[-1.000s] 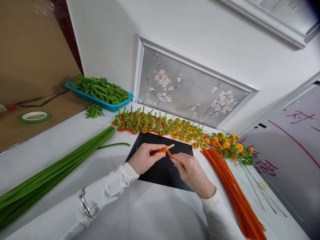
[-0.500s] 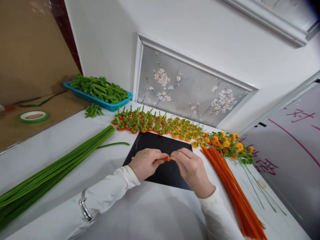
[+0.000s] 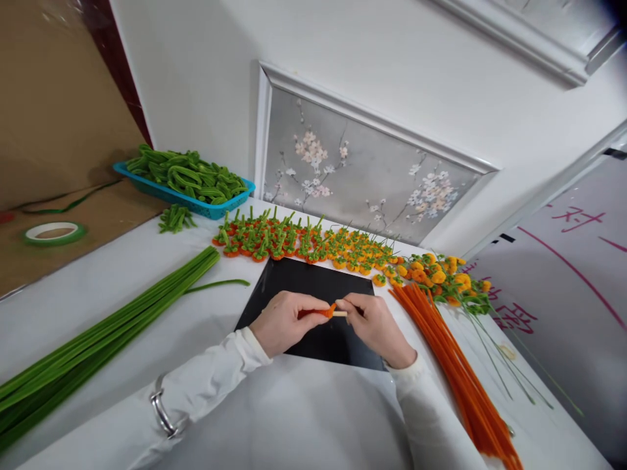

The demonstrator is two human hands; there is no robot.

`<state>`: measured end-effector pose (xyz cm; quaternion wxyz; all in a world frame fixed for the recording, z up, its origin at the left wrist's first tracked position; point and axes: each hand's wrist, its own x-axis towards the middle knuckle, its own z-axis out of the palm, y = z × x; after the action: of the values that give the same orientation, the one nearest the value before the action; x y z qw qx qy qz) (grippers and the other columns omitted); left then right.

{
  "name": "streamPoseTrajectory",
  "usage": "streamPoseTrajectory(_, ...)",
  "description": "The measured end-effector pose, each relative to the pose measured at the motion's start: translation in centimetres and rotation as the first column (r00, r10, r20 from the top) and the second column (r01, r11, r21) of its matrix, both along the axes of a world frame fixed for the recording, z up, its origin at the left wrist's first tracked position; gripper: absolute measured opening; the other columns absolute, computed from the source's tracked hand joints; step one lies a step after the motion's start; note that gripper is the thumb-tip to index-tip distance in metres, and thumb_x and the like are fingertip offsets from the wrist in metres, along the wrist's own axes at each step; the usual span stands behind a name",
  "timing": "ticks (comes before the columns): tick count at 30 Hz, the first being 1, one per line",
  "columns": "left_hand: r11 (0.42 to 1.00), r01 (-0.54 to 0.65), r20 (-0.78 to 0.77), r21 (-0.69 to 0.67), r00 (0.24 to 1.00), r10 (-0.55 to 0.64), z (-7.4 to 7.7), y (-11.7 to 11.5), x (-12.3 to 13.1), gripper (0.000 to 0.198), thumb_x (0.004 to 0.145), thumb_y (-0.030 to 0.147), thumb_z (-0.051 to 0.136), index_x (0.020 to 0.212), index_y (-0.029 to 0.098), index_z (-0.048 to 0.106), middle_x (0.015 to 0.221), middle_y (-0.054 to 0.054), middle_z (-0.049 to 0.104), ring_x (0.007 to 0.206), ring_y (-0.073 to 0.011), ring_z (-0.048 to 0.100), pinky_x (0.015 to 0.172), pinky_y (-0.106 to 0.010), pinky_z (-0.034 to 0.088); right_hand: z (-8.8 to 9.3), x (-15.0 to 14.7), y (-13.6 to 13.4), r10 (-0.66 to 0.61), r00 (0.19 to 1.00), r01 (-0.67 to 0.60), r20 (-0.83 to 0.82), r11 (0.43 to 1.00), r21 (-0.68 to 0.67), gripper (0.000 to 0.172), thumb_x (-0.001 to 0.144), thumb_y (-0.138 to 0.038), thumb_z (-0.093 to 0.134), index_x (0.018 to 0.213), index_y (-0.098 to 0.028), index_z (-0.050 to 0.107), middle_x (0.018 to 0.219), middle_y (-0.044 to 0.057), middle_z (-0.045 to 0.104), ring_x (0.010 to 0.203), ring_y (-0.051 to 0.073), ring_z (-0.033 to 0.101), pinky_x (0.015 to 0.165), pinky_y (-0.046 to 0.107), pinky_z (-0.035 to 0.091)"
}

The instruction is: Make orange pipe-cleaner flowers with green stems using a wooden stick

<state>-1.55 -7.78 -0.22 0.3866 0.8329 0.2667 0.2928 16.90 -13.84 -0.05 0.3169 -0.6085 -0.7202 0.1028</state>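
Just above the black mat point(image 3: 313, 277), the left hand point(image 3: 287, 320) pinches an orange fuzzy strip point(image 3: 331, 312) — wrapped around a pale stick point(image 3: 340, 314) (one end bare) — while the right hand point(image 3: 376, 326) grips the strip's end.

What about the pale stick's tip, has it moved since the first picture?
Yes. Judged against the black mat, the tip of the pale stick has moved lower in the view, away from the mat's far edge.
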Motion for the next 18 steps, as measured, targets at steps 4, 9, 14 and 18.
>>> streamPoseTrajectory(4,0.991,-0.083,0.134,-0.103,0.986,0.096,-0.1,0.2,0.1,0.021,0.079,0.022,0.059,0.094,0.016,0.072,0.091,-0.003,0.073,0.083,-0.0182,0.066,0.074,-0.023,0.05,0.0,-0.5,-0.4,0.068,0.997,-0.068,0.043,0.998,-0.012,0.031,0.093,-0.025,0.04,0.065,-0.018,0.053,0.056,-0.003,0.052,0.051,0.01,0.047,0.051,0.021,0.03)
streamPoseTrajectory(9,0.982,-0.167,0.148,-0.091,0.973,0.179,-0.2,0.5,0.1,0.024,0.079,0.022,0.059,0.099,0.016,0.071,0.099,-0.003,0.072,0.092,-0.0191,0.066,0.084,-0.026,0.05,-0.1,-1.4,-0.9,0.029,0.961,-0.044,0.274,0.998,0.046,0.027,0.092,-0.022,0.042,0.066,-0.018,0.048,0.063,-0.001,0.053,0.054,0.01,0.046,0.053,0.023,0.027)
streamPoseTrajectory(14,0.981,-0.194,0.14,-0.031,0.97,0.196,-0.8,0.7,0.1,0.025,0.08,0.018,0.057,0.102,0.016,0.069,0.102,-0.004,0.072,0.094,-0.0178,0.066,0.086,-0.025,0.05,-0.2,-2.2,-1.4,-0.061,0.847,-0.005,0.529,0.992,0.123,0.019,0.089,-0.016,0.041,0.072,-0.019,0.05,0.066,0.0,0.054,0.053,0.012,0.047,0.052,0.028,0.021)
streamPoseTrajectory(18,0.972,-0.201,0.092,0.123,0.977,0.191,-1.1,0.8,0.1,0.024,0.082,0.016,0.056,0.101,0.018,0.07,0.095,-0.003,0.073,0.085,-0.0164,0.067,0.077,-0.025,0.051,0.4,-3.0,-1.9,-0.09,0.786,-0.033,0.611,0.982,0.186,0.02,0.086,-0.01,0.042,0.07,-0.019,0.049,0.062,0.0,0.051,0.054,0.014,0.046,0.055,0.03,0.023)
